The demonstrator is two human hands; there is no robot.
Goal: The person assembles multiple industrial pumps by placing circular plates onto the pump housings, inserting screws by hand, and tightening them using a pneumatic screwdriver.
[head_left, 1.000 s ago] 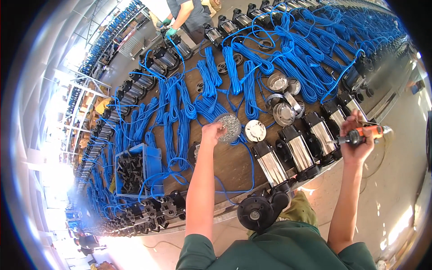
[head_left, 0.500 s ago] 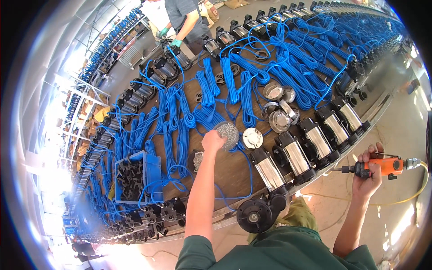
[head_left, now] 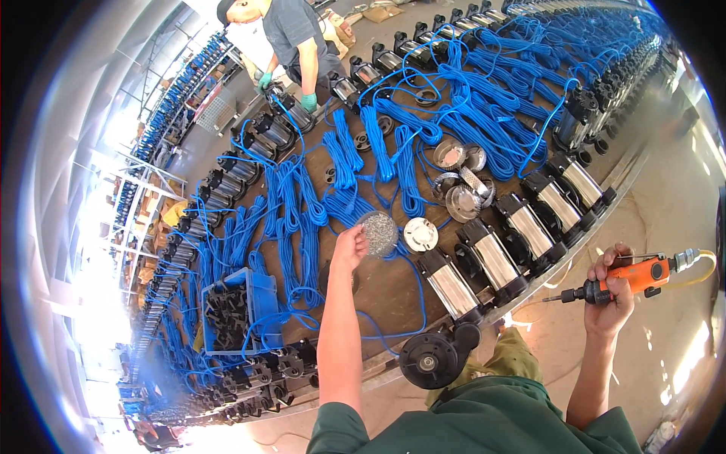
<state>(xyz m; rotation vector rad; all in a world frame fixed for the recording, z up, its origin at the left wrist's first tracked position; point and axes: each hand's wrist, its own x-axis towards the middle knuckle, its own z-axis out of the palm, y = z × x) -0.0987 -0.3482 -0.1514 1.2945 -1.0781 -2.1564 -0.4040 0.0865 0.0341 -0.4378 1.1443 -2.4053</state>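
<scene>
Head view:
Left hand (head_left: 352, 246): fingers drawn together at the near-left rim of a round dark bowl (head_left: 363, 218); whether a piece is pinched between them, cannot tell.
Bowl contents: small grey metal pieces (head_left: 383, 234), too fine to tell singly. Location: on the brown worktable (head_left: 387, 284), ahead of the person.
Right hand (head_left: 609, 291): wrapped around the body of an orange power screwdriver (head_left: 643, 275), off the table's right edge, above the floor; bit pointing left, yellow hose (head_left: 708, 265) at the rear.
White slotted disc (head_left: 420, 234): flat, just right of the bowl.
Perforated metal strainers (head_left: 463, 201): a cluster, beyond the disc.
Steel-bodied motor pumps (head_left: 491, 261): row along the table's right edge.
Black round pump housing (head_left: 429, 360): at the near edge, before the torso.
Blue cable coils (head_left: 310, 208): many, across the table.
Blue crate (head_left: 265, 299): left of the left forearm, holding black plastic parts (head_left: 227, 314).
Co-worker (head_left: 295, 38): across the table, green gloves (head_left: 308, 103) at the pumps there.
</scene>
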